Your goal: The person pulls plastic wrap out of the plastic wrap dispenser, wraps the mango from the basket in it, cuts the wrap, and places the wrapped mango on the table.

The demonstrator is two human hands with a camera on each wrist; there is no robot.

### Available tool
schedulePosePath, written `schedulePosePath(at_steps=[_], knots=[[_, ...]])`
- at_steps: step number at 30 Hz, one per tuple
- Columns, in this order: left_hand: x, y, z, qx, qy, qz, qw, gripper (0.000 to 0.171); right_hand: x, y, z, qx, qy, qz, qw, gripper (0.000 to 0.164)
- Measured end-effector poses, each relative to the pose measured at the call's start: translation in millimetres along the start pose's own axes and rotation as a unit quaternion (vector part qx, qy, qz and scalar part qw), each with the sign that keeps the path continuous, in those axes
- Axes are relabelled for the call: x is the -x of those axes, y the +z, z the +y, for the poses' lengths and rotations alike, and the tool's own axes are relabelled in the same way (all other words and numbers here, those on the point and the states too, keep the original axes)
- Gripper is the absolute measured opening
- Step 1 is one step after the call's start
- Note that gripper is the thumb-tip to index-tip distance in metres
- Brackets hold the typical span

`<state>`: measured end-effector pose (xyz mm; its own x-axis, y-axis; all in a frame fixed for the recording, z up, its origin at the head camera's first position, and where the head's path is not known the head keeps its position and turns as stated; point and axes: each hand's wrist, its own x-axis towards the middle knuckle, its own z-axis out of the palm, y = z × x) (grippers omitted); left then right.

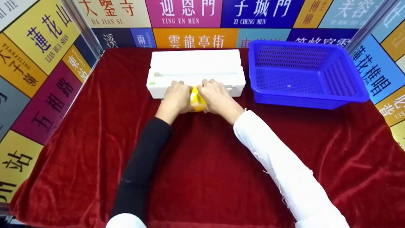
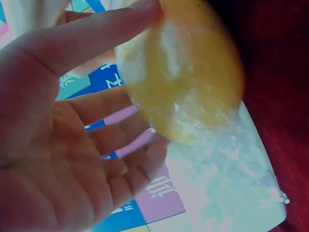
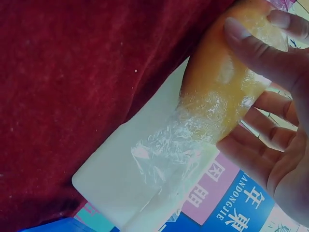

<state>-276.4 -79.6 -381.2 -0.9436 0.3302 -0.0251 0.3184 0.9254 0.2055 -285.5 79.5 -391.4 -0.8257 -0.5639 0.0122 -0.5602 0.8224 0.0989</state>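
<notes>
In the head view my left hand (image 1: 178,96) and right hand (image 1: 216,96) grip the two sides of a rounded yellow item (image 1: 198,103) at the front of a white box (image 1: 196,61). Up close in the left wrist view, that yellow item (image 2: 186,72) looks smooth and oval, with my left thumb pressed on it and the other fingers curled behind. Clear, crinkled plastic film (image 3: 166,145) covers its end and spreads over the white box in the right wrist view. My right thumb and fingers hold the film-covered item there. Its exact kind I cannot tell.
A blue plastic basket (image 1: 307,98) with slotted sides stands right of the white box. Dark red velvet cloth (image 1: 205,171) covers the table. Panels with coloured signs (image 1: 196,38) rise at the back and both sides, with metal posts at the corners.
</notes>
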Motion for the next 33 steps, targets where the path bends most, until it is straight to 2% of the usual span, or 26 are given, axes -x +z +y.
schedulePosePath(at_steps=[5, 10, 17, 20, 25, 29, 33], knots=[[2.6, 6.4, 2.2, -0.034, -0.006, 0.013, 0.9993, 0.064, -2, -3, 1, -0.013, 0.006, -0.009, 1.0, 0.07], [1.6, 13.4, 0.2, -0.046, 0.011, 0.044, 0.9979, 0.08, -3, -4, 4, -0.031, 0.007, -0.011, 0.999, 0.065], [-0.5, 9.8, -7.3, -0.009, 0.035, 0.045, 0.9983, 0.065, -7, -7, 9, -0.049, 0.002, -0.034, 0.998, 0.055], [-1.8, 6.6, -10.8, 0.012, 0.032, 0.033, 0.9989, 0.064, -8, -7, 11, -0.07, -0.002, -0.046, 0.996, 0.056], [-6.7, 1.6, -12.6, 0.035, 0.027, 0.011, 0.999, 0.065, -7, -6, 16, -0.108, 0.002, -0.042, 0.993, 0.058], [-8.8, 0.5, -12.4, 0.042, 0.021, 0.003, 0.9989, 0.062, -3, -2, 16, -0.123, 0.009, -0.037, 0.992, 0.049], [-6.3, 1.7, -11.7, 0.05, 0.012, -0.001, 0.9987, 0.059, 3, 2, 9, -0.113, 0.014, -0.032, 0.993, 0.041]])
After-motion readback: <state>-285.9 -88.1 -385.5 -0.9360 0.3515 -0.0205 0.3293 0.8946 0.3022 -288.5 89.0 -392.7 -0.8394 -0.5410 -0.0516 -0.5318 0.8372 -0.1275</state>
